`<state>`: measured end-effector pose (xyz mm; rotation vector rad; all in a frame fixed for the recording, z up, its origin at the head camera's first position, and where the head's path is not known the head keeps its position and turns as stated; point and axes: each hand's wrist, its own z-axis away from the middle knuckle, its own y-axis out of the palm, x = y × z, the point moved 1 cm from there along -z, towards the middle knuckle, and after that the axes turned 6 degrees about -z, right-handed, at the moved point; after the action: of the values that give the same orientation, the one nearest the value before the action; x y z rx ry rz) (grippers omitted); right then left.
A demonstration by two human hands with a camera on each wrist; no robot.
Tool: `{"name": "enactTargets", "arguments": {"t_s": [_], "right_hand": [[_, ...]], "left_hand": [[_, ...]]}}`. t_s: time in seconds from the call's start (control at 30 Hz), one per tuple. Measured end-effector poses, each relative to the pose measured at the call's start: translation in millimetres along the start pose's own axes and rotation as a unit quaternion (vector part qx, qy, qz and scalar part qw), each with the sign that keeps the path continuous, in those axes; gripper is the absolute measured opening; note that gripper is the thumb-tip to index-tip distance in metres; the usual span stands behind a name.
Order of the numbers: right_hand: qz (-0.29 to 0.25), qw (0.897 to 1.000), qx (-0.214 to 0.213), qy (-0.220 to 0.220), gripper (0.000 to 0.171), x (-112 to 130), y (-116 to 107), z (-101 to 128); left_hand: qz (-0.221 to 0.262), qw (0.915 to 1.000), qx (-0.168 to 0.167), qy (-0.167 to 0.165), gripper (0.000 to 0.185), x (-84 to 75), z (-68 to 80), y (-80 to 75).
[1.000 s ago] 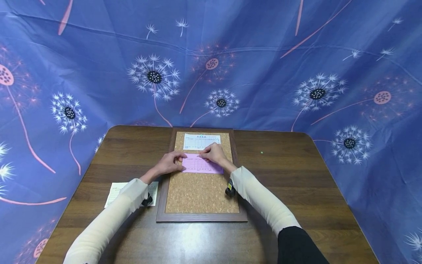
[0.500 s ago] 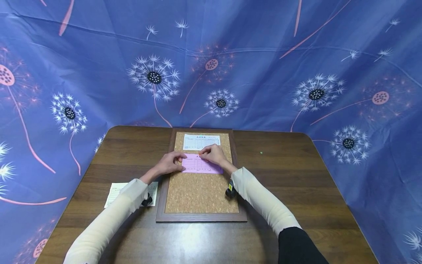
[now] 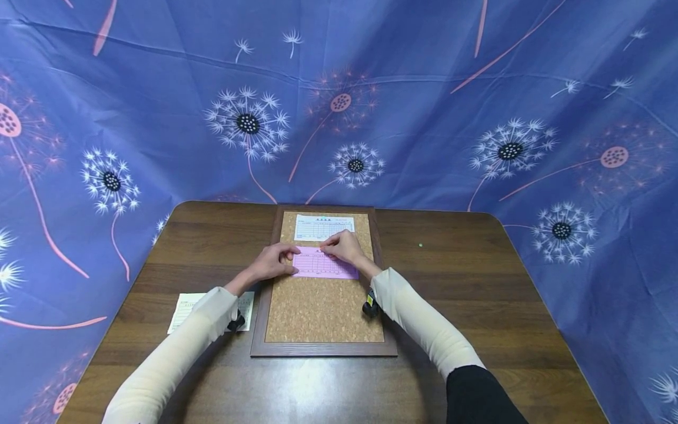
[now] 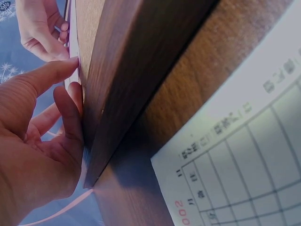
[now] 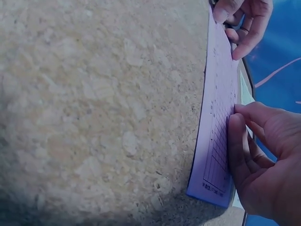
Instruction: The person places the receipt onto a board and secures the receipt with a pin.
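Note:
A pink printed form slip [image 3: 328,268] lies across the framed cork board [image 3: 324,315]. My left hand [image 3: 271,262] rests at the slip's left end, thumb near the lower corner and fingers near the upper one, pressing it. At the middle of the slip's top edge, my right hand [image 3: 344,247] pinches something tiny between thumb and index finger, seemingly an orange-headed pushpin, mostly hidden by the fingertips. The right wrist view shows those right fingers [image 5: 247,141] meeting at the edge of the slip. Above it on the board is a white form slip [image 3: 315,229], its top edge bearing a small greenish dot.
A pale form slip [image 3: 182,307] lies on the wooden table [image 3: 455,282] left of the board, partly under my left forearm. A tiny green object [image 3: 421,245] sits to the board's right. Behind the table hangs a blue dandelion-print cloth [image 3: 424,106].
Both hands stay nearly in place on the pink slip. An orange spot at the right fingertips, plain half a second ago, is now harder to see.

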<state>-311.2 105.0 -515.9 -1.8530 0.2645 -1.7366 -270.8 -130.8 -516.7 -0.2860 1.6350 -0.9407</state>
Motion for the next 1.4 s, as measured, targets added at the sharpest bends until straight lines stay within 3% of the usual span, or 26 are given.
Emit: {"name": "enactTargets", "arguments": {"t_s": [0.4, 0.67, 0.87, 1.13, 1.27, 1.4], "right_hand": [[0.065, 0.997, -0.021, 0.021, 0.010, 6, -1, 4], [0.149, 0.987, -0.029, -0.042, 0.018, 3, 0, 20], [0.159, 0.985, 0.005, -0.061, 0.034, -1, -3, 29], [0.145, 0.986, 0.018, -0.080, 0.034, -1, -9, 40], [0.153, 0.984, 0.028, -0.085, 0.042, -2, -11, 48], [0.123, 0.987, 0.051, -0.093, 0.046, -3, -14, 61]], "left_hand": [[-0.005, 1.0000, -0.005, 0.003, 0.046, -4.6, 3.6, 1.3], [-0.006, 1.0000, -0.004, 0.003, 0.046, -5.7, 5.1, 3.6], [-0.014, 0.9998, -0.013, 0.010, 0.046, -4.3, 6.0, 3.3], [0.000, 0.9998, -0.017, 0.011, 0.044, -4.0, 9.6, 1.5], [0.023, 0.9997, -0.001, 0.008, 0.043, -3.9, 19.2, -2.3], [0.064, 0.9977, 0.022, -0.005, 0.046, -0.1, 34.0, -5.6]]}}
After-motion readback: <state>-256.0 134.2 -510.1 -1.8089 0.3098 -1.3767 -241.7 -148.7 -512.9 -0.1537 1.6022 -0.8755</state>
